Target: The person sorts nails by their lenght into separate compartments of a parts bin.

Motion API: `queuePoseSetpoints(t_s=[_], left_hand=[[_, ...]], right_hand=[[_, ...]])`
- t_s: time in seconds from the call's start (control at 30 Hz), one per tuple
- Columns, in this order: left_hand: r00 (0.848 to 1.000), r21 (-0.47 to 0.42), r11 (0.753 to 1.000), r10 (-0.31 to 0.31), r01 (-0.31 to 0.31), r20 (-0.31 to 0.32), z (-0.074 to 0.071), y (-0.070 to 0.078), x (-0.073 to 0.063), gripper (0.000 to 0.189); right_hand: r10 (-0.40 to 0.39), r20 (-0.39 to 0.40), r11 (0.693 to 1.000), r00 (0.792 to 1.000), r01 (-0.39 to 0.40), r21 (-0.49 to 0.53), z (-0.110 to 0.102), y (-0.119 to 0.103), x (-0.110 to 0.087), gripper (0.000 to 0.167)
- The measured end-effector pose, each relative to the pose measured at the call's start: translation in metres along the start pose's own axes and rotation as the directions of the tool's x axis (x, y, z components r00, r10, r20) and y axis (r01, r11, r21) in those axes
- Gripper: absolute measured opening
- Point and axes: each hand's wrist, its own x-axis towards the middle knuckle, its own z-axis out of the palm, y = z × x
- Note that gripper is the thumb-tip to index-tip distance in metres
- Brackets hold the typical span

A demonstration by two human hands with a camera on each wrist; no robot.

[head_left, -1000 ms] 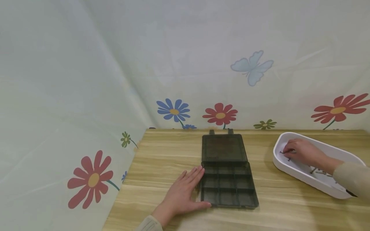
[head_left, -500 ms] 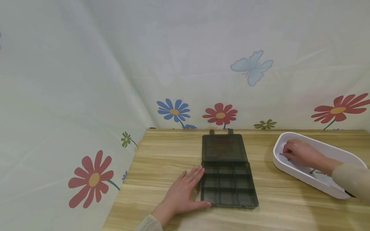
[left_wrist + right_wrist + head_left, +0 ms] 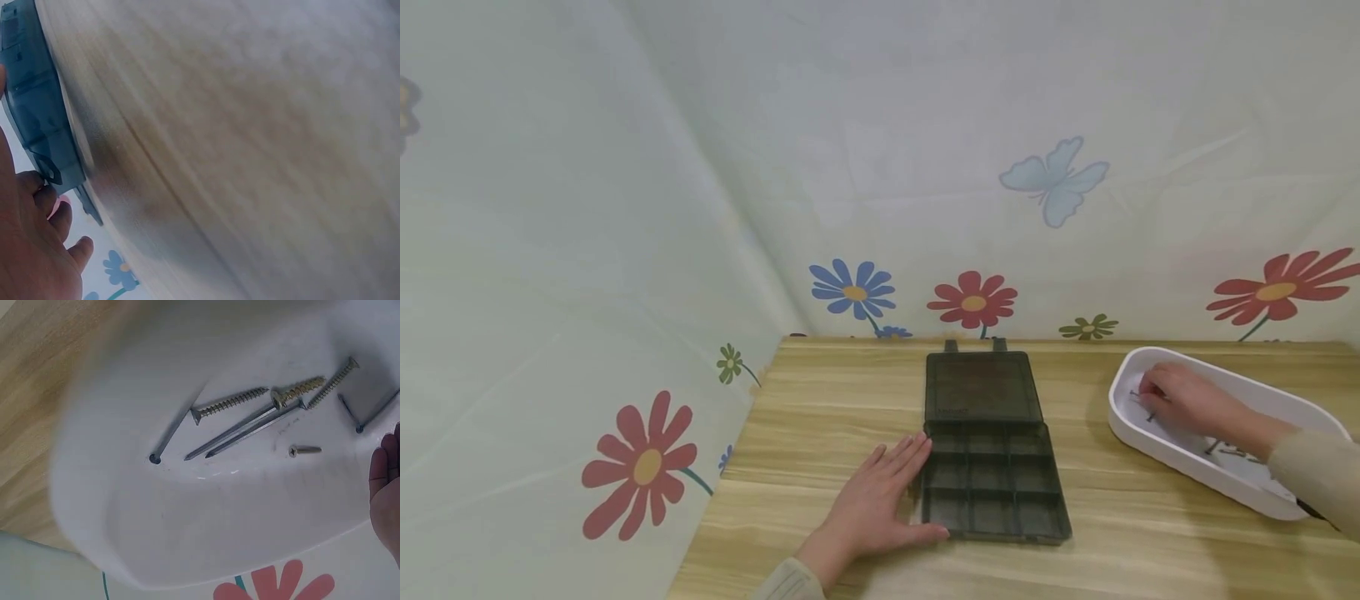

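Note:
A dark translucent compartment box [image 3: 990, 471] lies on the table with its lid [image 3: 981, 386] folded back. My left hand [image 3: 874, 508] rests along the box's left side, fingers straight and thumb at the near corner. In the left wrist view that hand [image 3: 37, 244] touches the box wall [image 3: 44, 106]. My right hand [image 3: 1195, 398] reaches into the white tray [image 3: 1131, 431], fingers bent down near nails at its left end. In the right wrist view the right hand [image 3: 386, 494] is partly cut off beside thin nails [image 3: 359, 429]; whether it pinches one is hidden.
Several screws [image 3: 231, 404] and long nails [image 3: 234, 432] lie loose in the tray, with a short screw [image 3: 304, 450] apart from them. The wooden table [image 3: 820, 392] meets a flowered cloth backdrop [image 3: 925, 167] at its back edge.
My right hand has shifted very slightly right inside the tray, and more of the nails beside its fingers shows. The left hand and the box have stayed in place.

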Motion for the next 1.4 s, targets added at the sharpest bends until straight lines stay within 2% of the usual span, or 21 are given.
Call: queuePoseSetpoints(t_s=[0.17,0.33,0.53,0.7,0.87,1.07,1.27,1.4], left_hand=[[1.0,0.004,1.0,-0.007,0.007,0.004,0.0,0.0,-0.001,0.113],[1.0,0.002,1.0,-0.005,0.005,-0.001,0.001,-0.001,-0.002,0.114],[1.0,0.017,1.0,-0.001,0.002,-0.008,0.003,-0.001,-0.002,0.114],[1.0,0.014,1.0,-0.002,0.002,-0.006,0.003,-0.001,0.0,0.113],[1.0,0.011,1.0,-0.002,0.002,-0.003,0.002,-0.001,0.0,0.114],[1.0,0.017,1.0,-0.004,0.004,-0.004,0.003,-0.001,0.0,0.115],[1.0,0.019,1.0,0.002,-0.002,-0.022,0.004,-0.001,0.0,0.115],[0.999,0.023,1.0,0.009,-0.009,-0.033,0.004,-0.001,0.0,0.115]], right_hand=[[0.015,-0.047,1.0,0.999,-0.016,-0.002,-0.017,-0.009,0.001,0.012],[-0.034,-0.111,0.999,0.993,0.035,0.001,-0.029,-0.025,0.008,0.012],[-0.089,-0.152,0.995,0.984,0.096,0.039,-0.037,-0.059,0.02,0.011],[-0.195,-0.194,0.975,0.961,0.211,0.068,-0.03,-0.086,0.028,0.017],[-0.285,-0.231,0.943,0.93,0.315,0.108,-0.017,-0.11,0.033,0.024],[-0.379,-0.278,0.891,0.883,0.43,0.148,0.0,-0.142,0.038,0.032],[-0.405,-0.248,0.869,0.88,0.455,0.197,0.017,-0.172,0.037,0.029],[-0.43,-0.23,0.855,0.873,0.476,0.207,0.027,-0.184,0.036,0.026]])
